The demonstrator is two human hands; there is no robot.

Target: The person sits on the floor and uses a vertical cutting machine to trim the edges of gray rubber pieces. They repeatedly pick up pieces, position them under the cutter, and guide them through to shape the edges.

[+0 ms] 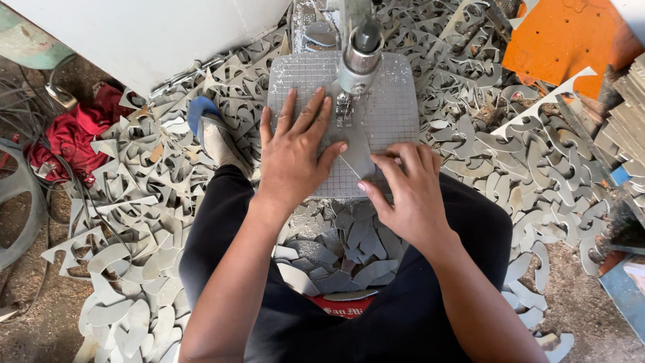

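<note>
The left hand [290, 156] lay flat, fingers spread and unclenched, pressing on the gridded plate [396, 101] of the cutting machine, its thumb touching the near edge of a grey cut-out piece [354, 156]. The right hand [404, 188] rested just right of that piece, fingers curled loosely with the fingertips [376, 161] pinning its lower right edge against the plate; it gripped nothing fully. The piece lay on the plate directly below the machine's metal head [361, 57], between the two hands. Nearer the person than the plate, a heap of finished grey pieces [342, 252] filled the lap between the dark-clad knees [215, 222]. Left of the plate, one foot in a blue sandal [211, 131] rested on the scrap. Grey offcuts [537, 168] covered the floor all around the plate. Far left of the plate lay a red cloth [74, 138]; beyond its right corner stood an orange board [571, 40].
</note>
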